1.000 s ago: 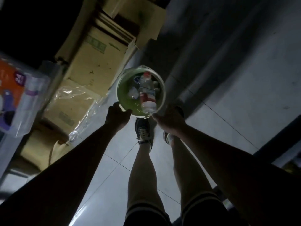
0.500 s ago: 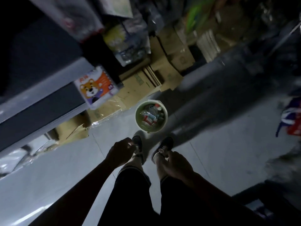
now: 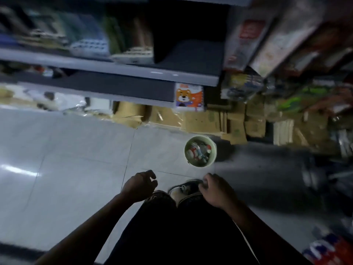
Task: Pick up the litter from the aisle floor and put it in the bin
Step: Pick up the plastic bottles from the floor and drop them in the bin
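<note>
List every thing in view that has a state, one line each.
bin: upright on the floor, open-topped, holding bottles and other litter.
left hand: fingers loosely curled, holding nothing.
right hand: fingers loosely curled, holding nothing.
cardboard boxes: flattened, stacked under the shelf.
bear-print package: standing upright at the shelf's end.

I look down at the tiled floor. My left hand and my right hand hang in front of my legs, fingers loosely curled, holding nothing. Ahead of my shoe the green bin stands upright on the floor with bottles and wrappers inside. Behind it flattened cardboard boxes lie under the grey shelf. A package with a cartoon bear stands there.
</note>
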`<state>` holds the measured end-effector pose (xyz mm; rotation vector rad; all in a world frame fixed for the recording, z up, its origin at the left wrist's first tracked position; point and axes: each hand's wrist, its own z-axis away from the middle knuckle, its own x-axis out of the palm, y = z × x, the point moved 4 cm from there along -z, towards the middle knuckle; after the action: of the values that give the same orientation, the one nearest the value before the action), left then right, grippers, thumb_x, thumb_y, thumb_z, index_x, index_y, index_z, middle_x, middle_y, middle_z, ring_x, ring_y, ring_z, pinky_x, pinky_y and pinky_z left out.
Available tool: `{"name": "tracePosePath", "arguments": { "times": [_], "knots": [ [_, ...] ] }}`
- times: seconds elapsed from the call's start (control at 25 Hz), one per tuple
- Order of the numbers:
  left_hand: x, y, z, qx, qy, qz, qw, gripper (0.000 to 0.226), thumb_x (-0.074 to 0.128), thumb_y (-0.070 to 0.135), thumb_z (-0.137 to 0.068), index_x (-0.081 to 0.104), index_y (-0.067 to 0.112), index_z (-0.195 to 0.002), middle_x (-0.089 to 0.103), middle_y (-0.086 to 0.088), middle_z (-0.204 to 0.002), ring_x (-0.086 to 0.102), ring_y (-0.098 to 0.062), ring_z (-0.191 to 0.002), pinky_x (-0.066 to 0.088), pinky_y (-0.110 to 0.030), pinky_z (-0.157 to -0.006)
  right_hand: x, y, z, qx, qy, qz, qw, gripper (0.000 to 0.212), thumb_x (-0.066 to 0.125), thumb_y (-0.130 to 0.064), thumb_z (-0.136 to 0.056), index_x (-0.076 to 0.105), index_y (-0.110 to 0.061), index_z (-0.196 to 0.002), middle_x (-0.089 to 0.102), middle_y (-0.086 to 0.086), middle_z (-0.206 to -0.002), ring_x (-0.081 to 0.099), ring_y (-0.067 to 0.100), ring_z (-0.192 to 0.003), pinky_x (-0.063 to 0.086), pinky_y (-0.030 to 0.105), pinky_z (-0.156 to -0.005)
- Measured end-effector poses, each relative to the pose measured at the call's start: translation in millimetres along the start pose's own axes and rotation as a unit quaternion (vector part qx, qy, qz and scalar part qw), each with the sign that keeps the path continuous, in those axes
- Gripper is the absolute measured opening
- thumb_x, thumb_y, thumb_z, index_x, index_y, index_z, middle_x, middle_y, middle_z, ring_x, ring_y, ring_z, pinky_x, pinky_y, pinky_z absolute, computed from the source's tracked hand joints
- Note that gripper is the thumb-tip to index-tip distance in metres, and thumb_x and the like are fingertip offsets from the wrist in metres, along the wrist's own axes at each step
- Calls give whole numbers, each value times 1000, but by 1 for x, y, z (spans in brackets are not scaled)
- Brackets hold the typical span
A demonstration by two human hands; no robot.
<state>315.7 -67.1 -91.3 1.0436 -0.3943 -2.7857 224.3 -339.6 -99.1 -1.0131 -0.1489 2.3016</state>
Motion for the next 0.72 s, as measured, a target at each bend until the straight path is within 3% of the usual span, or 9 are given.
{"name": "tracePosePath", "arguments": {
  "times": [0.36, 0.72],
  "knots": [
    [67, -157, 160, -149, 68, 180, 970, 35, 52, 49, -91, 62, 28, -117, 73, -1, -111, 66, -25, -102, 54, -36, -86, 43, -113, 53, -153, -93, 201, 963, 33, 55, -45, -96, 61, -21, -118, 65, 7, -123, 58, 28, -120, 47, 37, -97],
    [135, -203, 263, -289, 160, 361, 872, 33, 53, 48, -92, 64, 28, -115, 72, 5, -112, 65, -18, -97, 53, -33, -84, 67, -207, 76, -265, -123, 346, 891, 38, 55, -46, -97, 63, -21, -123, 67, 2, -122, 60, 23, -118, 45, 33, -95]
  ]
}}
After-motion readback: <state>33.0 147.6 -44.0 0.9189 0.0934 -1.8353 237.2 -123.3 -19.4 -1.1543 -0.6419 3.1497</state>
